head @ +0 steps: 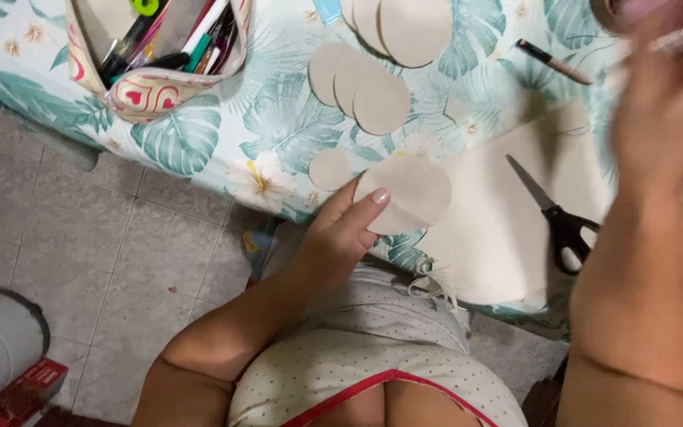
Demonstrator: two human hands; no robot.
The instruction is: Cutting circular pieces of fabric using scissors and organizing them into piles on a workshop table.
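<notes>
Down at the near edge of the table (199, 142), the left hand (341, 229) pinches a tan fabric circle (409, 194) between thumb and fingers, thumb on top, the circle held flat just over the edge of the leaf-print tablecloth. Right hand (666, 103) is raised at the right side, heavily blurred; cannot tell whether its fingers are apart or closed, or whether it grips anything. Black-handled scissors (559, 217) lie shut on a big sheet of tan fabric (492, 237) that hangs over the near edge, just right of the held circle. A small circle (330, 169) lies just left of the held one, close to the thumb. Three overlapping circles (361, 83) sit further in toward the middle, and more overlapping circles (401, 28) at the far edge. An open pencil case (148, 91) full of pens sits at the far left corner. A pen (553, 62) lies near the far right. Tiled floor (81, 253) shows below, with a red box (21, 391) at bottom left.
</notes>
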